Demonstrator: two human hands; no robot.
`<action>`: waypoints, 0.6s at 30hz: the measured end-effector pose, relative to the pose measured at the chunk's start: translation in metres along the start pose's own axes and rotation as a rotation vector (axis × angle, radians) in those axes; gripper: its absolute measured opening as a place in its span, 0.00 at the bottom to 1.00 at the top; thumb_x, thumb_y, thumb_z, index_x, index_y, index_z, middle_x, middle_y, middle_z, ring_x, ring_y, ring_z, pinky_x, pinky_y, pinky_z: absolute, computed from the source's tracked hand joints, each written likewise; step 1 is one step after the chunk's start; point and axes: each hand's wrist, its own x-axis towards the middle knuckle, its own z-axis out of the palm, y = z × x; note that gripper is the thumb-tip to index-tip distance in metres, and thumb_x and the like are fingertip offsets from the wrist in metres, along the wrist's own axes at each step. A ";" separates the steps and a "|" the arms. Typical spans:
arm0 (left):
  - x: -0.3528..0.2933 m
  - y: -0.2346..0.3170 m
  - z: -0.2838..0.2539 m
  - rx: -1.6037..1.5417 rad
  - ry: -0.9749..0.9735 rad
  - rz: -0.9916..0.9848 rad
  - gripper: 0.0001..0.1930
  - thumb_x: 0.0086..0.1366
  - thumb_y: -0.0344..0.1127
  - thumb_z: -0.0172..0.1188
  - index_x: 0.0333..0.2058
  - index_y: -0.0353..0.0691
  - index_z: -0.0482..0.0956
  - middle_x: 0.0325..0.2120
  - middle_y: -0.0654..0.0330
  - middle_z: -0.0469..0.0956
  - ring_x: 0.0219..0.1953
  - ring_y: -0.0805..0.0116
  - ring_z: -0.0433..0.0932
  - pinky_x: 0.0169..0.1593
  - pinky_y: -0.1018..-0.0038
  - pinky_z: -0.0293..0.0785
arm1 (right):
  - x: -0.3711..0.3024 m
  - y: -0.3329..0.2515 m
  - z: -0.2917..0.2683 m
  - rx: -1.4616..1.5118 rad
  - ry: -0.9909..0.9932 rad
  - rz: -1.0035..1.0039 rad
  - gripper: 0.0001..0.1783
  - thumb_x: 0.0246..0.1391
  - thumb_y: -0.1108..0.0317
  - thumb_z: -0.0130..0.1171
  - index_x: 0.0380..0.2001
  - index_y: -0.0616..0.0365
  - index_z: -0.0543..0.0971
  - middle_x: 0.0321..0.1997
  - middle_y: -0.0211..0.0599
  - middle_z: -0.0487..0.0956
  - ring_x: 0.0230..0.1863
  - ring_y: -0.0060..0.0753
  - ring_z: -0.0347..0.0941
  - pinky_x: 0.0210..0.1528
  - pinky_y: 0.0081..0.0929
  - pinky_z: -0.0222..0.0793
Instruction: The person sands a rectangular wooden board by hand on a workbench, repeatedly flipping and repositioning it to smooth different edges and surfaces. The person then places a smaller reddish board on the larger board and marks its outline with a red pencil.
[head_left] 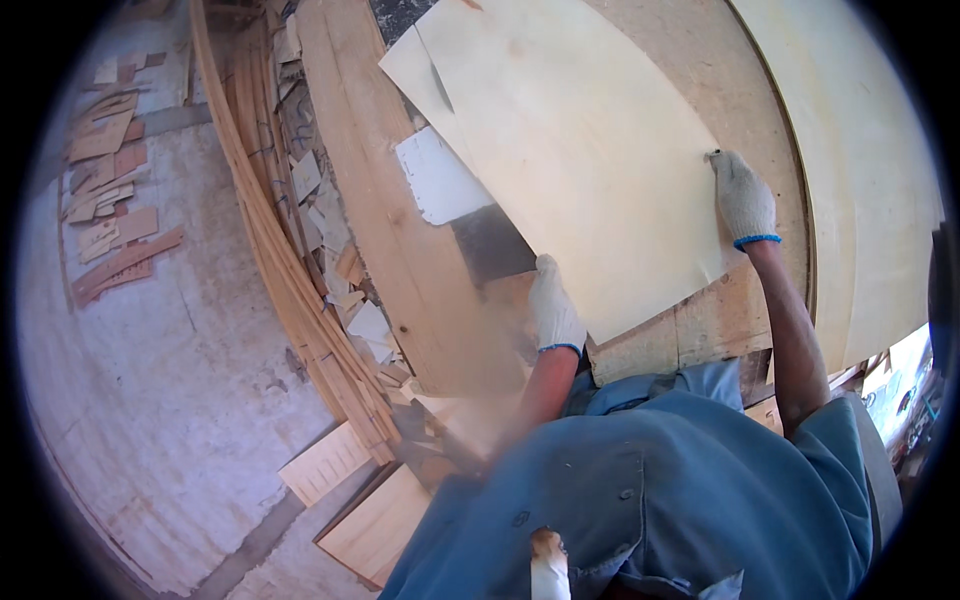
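Note:
A large, thin, pale wood veneer sheet (580, 160) lies across the work surface in front of me, with a dark slit near its far left corner. My left hand (555, 305), in a white knit glove with a blue cuff, is closed on the sheet's near left edge. Gloved the same way, my right hand (746, 198) pinches the right edge, thumb and fingertips together. The sheet's right edge curls slightly beside that hand. Under the left edge a white scrap piece (440, 178) pokes out on the dark surface.
A long wooden plank (390, 190) runs along the left of the sheet. Beyond it lie veneer offcuts (325, 215) and a bundle of long strips (270, 230). More pale sheets (860, 170) are at the right. Wood pieces (110, 150) lie against the concrete surface (190, 370).

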 end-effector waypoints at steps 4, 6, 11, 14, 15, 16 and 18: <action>-0.009 0.024 0.021 0.084 -0.014 0.029 0.30 0.76 0.57 0.47 0.55 0.30 0.73 0.49 0.55 0.78 0.48 0.65 0.78 0.52 0.68 0.76 | 0.015 0.004 0.004 -0.042 -0.015 0.004 0.16 0.70 0.57 0.41 0.49 0.45 0.78 0.49 0.43 0.81 0.48 0.56 0.78 0.49 0.50 0.74; -0.008 0.026 0.021 0.108 -0.009 0.033 0.30 0.75 0.57 0.48 0.55 0.30 0.73 0.48 0.55 0.79 0.47 0.64 0.79 0.51 0.68 0.77 | 0.016 -0.001 0.000 -0.037 -0.026 0.018 0.16 0.70 0.57 0.41 0.49 0.46 0.78 0.50 0.44 0.81 0.48 0.57 0.78 0.49 0.50 0.73; -0.007 0.036 0.023 0.307 -0.041 0.194 0.29 0.76 0.55 0.47 0.55 0.30 0.73 0.47 0.55 0.79 0.45 0.63 0.80 0.48 0.66 0.79 | 0.025 0.009 0.009 -0.056 0.063 -0.159 0.19 0.71 0.51 0.40 0.49 0.47 0.77 0.46 0.47 0.82 0.48 0.59 0.78 0.50 0.52 0.73; -0.006 0.044 0.035 0.173 -0.068 0.182 0.29 0.76 0.55 0.47 0.54 0.30 0.74 0.46 0.55 0.79 0.45 0.63 0.80 0.48 0.66 0.79 | 0.036 -0.002 0.001 -0.048 0.025 -0.074 0.19 0.70 0.52 0.41 0.50 0.47 0.77 0.49 0.46 0.82 0.49 0.58 0.78 0.51 0.52 0.73; -0.004 0.046 0.037 0.145 -0.075 0.187 0.29 0.76 0.55 0.47 0.54 0.30 0.74 0.46 0.55 0.79 0.45 0.62 0.80 0.48 0.66 0.79 | 0.042 -0.002 0.000 -0.048 0.004 -0.040 0.18 0.70 0.52 0.41 0.50 0.46 0.77 0.50 0.45 0.81 0.49 0.57 0.78 0.51 0.52 0.73; 0.000 0.043 0.036 0.196 -0.082 0.231 0.29 0.76 0.55 0.47 0.54 0.30 0.74 0.47 0.54 0.79 0.45 0.62 0.80 0.49 0.66 0.79 | 0.045 -0.003 0.000 -0.048 -0.017 -0.007 0.18 0.70 0.53 0.41 0.50 0.46 0.78 0.51 0.44 0.81 0.49 0.57 0.78 0.51 0.51 0.73; 0.007 0.041 0.034 0.254 -0.102 0.269 0.29 0.76 0.55 0.47 0.55 0.30 0.73 0.47 0.54 0.79 0.45 0.62 0.80 0.49 0.66 0.79 | 0.047 -0.002 0.001 -0.050 -0.009 -0.037 0.18 0.70 0.53 0.41 0.50 0.46 0.77 0.50 0.46 0.81 0.50 0.57 0.77 0.52 0.51 0.72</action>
